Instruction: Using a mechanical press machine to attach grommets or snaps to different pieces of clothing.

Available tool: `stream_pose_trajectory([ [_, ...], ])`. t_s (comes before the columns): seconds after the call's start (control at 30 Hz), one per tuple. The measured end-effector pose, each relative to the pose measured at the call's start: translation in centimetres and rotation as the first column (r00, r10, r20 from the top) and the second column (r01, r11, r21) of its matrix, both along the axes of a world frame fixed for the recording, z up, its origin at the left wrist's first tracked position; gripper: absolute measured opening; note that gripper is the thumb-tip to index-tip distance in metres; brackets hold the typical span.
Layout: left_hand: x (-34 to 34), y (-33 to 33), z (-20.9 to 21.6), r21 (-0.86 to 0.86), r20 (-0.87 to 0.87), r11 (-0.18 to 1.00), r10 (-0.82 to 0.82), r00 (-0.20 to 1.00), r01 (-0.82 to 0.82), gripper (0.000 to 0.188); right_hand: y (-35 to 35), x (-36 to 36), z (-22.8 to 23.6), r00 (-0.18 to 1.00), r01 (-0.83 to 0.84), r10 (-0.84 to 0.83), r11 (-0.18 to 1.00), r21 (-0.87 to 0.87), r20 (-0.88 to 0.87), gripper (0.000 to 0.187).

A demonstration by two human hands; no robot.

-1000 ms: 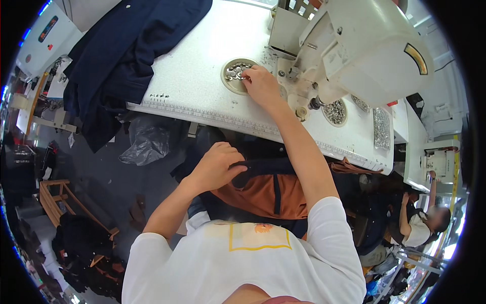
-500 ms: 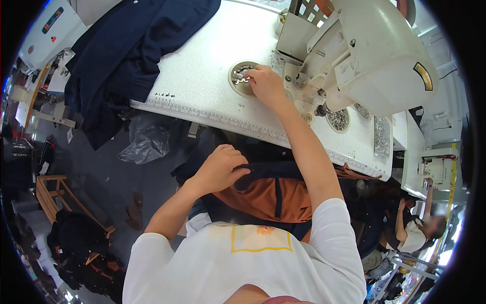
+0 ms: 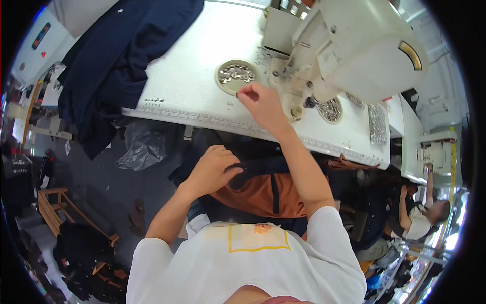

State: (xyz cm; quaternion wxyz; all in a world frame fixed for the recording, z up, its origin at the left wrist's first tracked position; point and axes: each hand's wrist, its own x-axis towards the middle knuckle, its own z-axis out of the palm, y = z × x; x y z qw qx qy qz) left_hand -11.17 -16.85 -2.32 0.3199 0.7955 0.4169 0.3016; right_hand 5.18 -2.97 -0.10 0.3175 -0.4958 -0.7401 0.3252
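My right hand (image 3: 262, 107) is above the white table, just on the near side of a round bowl (image 3: 220, 86) set into its top. Thumb and forefinger are pinched on a small metal button, of which only a dark edge (image 3: 237, 95) shows. Several silvery round metal buttons (image 3: 238, 72) lie in the bowl. My left hand (image 3: 215, 168) hovers in front of the table edge, near a brown and navy garment (image 3: 253, 195) across my lap. Its thumb stands apart from the loosely bent fingers, with nothing visible between them.
A cream press machine (image 3: 354, 55) stands right of the bowl. Near it are a second bowl of small metal parts (image 3: 330, 110) and a clear bag of parts (image 3: 377, 126). Navy clothing (image 3: 116, 66) hangs over the table's left end. Another person (image 3: 417, 218) works at far right.
My right hand has come out of the bowl toward me, its fingertips pinched together. The left hand stays almost where it was. The whole view has shifted slightly.
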Motion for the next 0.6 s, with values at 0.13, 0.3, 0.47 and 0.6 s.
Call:
stream_pose_trajectory([
  [0.13,0.2,0.0,0.3,0.004,-0.019,1.000,0.011,1.000,-0.011,0.015,-5.8,4.4,0.2,0.930,0.123,-0.150,0.987,-0.100,-0.335,0.009],
  [0.3,1.1,0.2,0.2,0.018,-0.026,1.000,0.007,1.000,-0.006,0.015,-6.0,10.2,-0.2,0.850,0.371,-0.374,0.925,-0.081,-0.371,0.010],
  [0.47,1.9,0.2,0.6,0.014,-0.041,1.000,-0.011,0.999,0.012,0.017,-4.0,11.1,-0.4,0.914,0.400,-0.389,0.913,0.086,-0.118,0.013],
  [0.6,1.8,-0.2,0.7,0.042,-0.047,0.999,0.020,0.999,-0.018,0.017,-3.5,11.0,0.0,0.924,0.368,-0.380,0.914,0.173,0.040,0.017],
])
